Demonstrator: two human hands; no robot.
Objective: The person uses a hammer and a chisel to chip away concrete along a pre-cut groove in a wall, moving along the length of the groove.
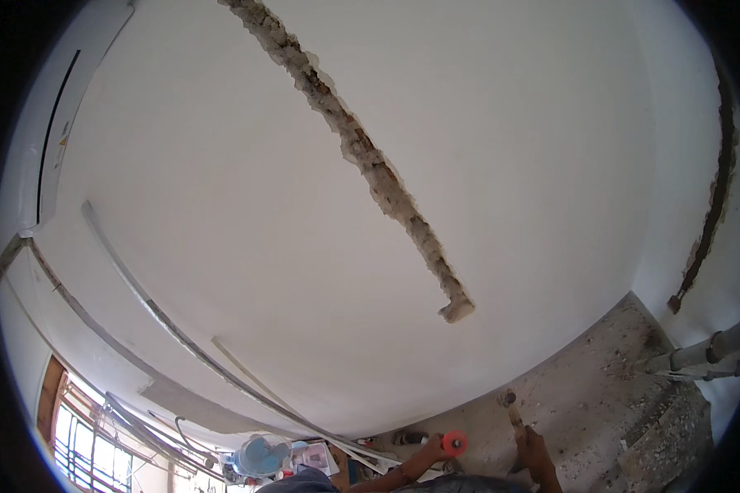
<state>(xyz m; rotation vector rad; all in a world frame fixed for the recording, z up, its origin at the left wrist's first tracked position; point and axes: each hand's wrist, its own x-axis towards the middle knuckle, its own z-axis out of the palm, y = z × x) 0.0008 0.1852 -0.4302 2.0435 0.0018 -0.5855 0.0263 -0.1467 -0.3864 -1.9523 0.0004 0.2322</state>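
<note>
My left hand (pixel 433 448) is low in the view, closed round a chisel with a round red hand guard (pixel 455 443). The guard faces up and hides most of the tool. To its right, my right hand (pixel 533 453) grips a hammer (pixel 515 418) by its wooden handle, with the dark head (pixel 506 398) pointing away from me. Neither tool touches the white wall (pixel 271 234) in front. A rough chased channel (pixel 376 169) runs diagonally down that wall, baring mortar and some reddish brick. Its lower end (pixel 459 309) bends into a short hook.
Dust and rubble cover the floor (pixel 583 382) at right, beside grey pipes (pixel 690 357). Another channel (pixel 715 197) cuts the right-hand wall. Long strips (pixel 179 330) lean at left. A blue fan (pixel 262 456) stands among clutter near a barred window (pixel 89 440).
</note>
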